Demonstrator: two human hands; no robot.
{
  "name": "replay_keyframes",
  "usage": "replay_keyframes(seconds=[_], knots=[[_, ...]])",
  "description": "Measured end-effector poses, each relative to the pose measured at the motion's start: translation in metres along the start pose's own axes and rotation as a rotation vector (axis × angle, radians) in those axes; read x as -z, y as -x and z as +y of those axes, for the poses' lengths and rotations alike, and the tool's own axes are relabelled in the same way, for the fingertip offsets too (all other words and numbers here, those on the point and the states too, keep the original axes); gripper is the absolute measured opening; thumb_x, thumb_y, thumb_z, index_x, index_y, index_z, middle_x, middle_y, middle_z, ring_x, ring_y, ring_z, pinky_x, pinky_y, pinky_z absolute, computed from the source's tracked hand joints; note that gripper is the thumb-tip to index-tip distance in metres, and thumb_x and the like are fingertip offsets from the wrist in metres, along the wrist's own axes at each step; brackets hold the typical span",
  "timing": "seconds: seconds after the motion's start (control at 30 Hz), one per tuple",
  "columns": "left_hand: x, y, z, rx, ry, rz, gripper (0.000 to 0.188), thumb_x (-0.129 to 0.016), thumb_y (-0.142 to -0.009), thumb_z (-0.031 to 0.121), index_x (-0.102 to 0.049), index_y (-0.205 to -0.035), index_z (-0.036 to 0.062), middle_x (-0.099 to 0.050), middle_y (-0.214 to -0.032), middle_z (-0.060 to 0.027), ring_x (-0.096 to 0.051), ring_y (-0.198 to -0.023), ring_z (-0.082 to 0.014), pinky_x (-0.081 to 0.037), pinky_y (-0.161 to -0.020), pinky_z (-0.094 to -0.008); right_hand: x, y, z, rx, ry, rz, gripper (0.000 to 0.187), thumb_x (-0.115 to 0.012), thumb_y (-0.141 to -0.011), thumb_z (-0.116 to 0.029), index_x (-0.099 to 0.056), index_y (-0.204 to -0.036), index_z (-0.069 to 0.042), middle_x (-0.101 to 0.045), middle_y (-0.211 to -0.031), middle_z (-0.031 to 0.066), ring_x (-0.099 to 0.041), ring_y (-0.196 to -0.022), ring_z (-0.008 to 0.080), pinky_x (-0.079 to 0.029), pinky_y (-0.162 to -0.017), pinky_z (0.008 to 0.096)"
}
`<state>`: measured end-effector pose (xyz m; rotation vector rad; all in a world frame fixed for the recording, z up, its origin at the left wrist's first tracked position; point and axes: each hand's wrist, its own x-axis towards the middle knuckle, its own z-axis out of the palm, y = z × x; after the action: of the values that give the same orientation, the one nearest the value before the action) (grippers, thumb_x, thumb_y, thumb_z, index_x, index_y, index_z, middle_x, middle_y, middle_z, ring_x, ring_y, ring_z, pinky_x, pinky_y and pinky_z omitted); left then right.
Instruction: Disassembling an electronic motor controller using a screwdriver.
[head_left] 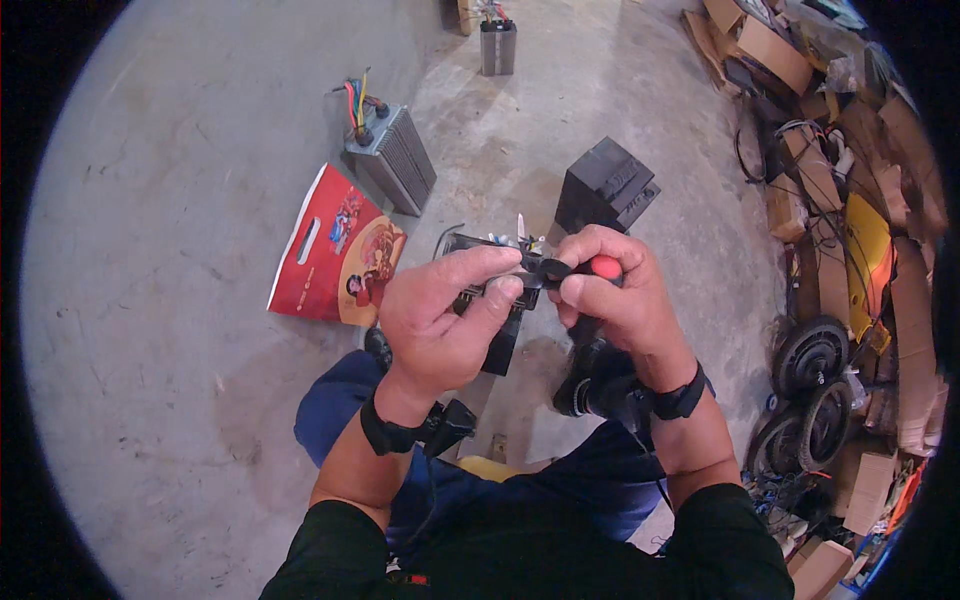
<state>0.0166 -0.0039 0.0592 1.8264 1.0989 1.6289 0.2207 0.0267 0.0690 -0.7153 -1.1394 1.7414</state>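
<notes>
In front of me both hands meet over a small black curved strip (548, 268). My left hand (445, 310) is closed, pinching its left end between thumb and fingertips. Thumb and forefinger of my right hand (615, 285) close on its other end. A tool handle with a red end (606, 267) sticks out between the fingers of my right hand; the rest of that tool is hidden. Below the hands stands a black open case (505, 345), partly covered by my left hand. Small wires and a pale pointed piece (521, 226) show at its far edge.
A red bag (320, 260) and a finned grey metal box with coloured wires (400, 160) stand at left. Ahead are a black block (605, 180) and another finned box (498, 50). Cardboard, wheels (810, 355) and cables pile up at right. My knees flank the case.
</notes>
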Motion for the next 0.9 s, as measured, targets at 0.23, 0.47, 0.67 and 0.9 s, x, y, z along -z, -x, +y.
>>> replay_keyframes(seconds=[0.23, 0.47, 0.67, 0.9], knots=[[0.001, -0.012, 0.006, -0.331, -0.202, -0.216, 0.024, -0.073, -0.079, -0.006, -0.068, -0.101, 0.001, -0.073, -0.093, -0.0185, -0.073, -0.082, -0.0318, -0.059, -0.074, -0.0369, 0.008, 0.007, -0.015, 0.107, 0.518, -0.065, 0.012, -0.077, -0.082, -0.011, -0.069, -0.085, -0.002, -0.063, -0.078, -0.0004, -0.054, -0.071, 0.0073, -0.043, -0.064, 0.0251], [-0.017, -0.006, 0.003, -0.35, -0.067, -0.14, 0.023, -0.072, -0.079, -0.003, -0.065, -0.101, -0.0018, -0.069, -0.106, -0.0192, -0.071, -0.088, -0.0291, -0.058, -0.077, -0.0364, 0.016, 0.008, -0.021, 0.232, 0.596, -0.044, 0.01, -0.076, -0.08, -0.006, -0.068, -0.083, -0.002, -0.059, -0.073, 0.0026, -0.054, -0.067, 0.0099, -0.041, -0.061, 0.0267], [-0.019, 0.001, 0.001, 0.283, 0.416, -0.184, 0.018, -0.071, -0.09, 0.01, -0.068, -0.1, -0.0041, -0.069, -0.104, -0.0118, -0.065, -0.088, -0.0147, -0.05, -0.077, -0.026, 0.018, 0.01, -0.024, 0.433, 0.774, -0.043, 0.012, -0.077, -0.075, -0.002, -0.068, -0.083, -0.003, -0.058, -0.07, 0.0051, -0.055, -0.063, 0.0168, -0.042, -0.058, 0.0295], [-0.025, -0.005, 0.004, 0.146, 0.224, -0.274, 0.016, -0.075, -0.086, 0.008, -0.068, -0.096, -0.0026, -0.069, -0.096, -0.013, -0.066, -0.083, -0.0208, -0.051, -0.074, -0.0298, 0.019, 0.007, -0.02, 0.525, 0.758, -0.082, 0.013, -0.077, -0.075, -0.003, -0.068, -0.085, -0.003, -0.063, -0.074, 0.0075, -0.06, -0.066, 0.0217, -0.046, -0.06, 0.0318]])
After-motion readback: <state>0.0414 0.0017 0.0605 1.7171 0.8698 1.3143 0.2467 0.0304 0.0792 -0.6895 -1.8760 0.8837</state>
